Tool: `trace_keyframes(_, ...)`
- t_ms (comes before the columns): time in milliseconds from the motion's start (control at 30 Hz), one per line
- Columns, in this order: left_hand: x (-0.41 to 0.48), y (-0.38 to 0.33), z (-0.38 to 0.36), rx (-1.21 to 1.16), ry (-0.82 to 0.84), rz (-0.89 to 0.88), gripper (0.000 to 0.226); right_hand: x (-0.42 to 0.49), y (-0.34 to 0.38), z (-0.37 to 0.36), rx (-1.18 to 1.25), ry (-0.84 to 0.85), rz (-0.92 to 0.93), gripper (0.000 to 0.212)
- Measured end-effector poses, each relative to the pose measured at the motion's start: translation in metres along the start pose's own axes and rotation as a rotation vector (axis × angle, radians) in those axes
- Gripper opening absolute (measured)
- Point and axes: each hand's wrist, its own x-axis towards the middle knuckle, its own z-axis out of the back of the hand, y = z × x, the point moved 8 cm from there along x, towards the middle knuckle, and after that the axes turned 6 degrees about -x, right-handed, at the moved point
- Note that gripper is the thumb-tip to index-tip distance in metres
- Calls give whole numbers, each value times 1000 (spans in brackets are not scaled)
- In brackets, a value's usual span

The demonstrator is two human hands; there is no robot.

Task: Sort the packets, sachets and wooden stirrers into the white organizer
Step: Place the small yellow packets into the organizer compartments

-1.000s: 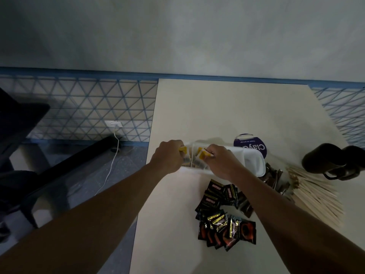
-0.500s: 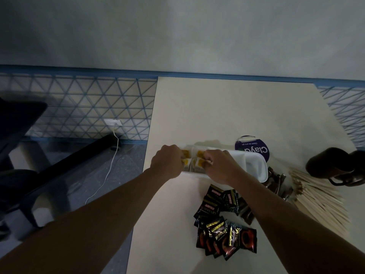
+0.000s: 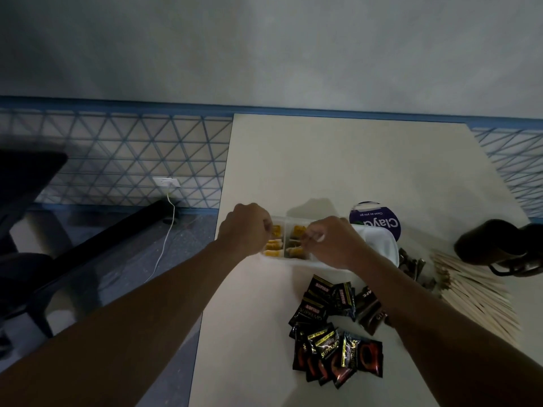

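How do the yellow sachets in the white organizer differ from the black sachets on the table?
The small yellow sachets stand filed in the white plastic organizer; the black Kopiko coffee sachets lie overlapping on the beige table. Yellow ones look smaller than black ones. Both are flat packets.

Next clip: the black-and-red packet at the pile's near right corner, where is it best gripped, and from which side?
Probably pinch the black-and-red packet by its right edge, coming in low from the right. It lies flat on the table, and that edge sits over bare surface, whereas its left edge meets the neighbouring packets.
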Motion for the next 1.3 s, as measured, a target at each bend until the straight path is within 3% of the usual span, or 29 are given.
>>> trace_keyframes(200,1,-1,1,24,-45,19,23,4,-1,5,-9,-133,-13,13)
trace_keyframes(533,-5,-9,-6,38,-111,26,33,13,17,-15,-325,-45,23,16)
trace_keyframes(1300,1,-7,-2,-16,-160,-11,30,13,5,3,-177,-150,36,25)
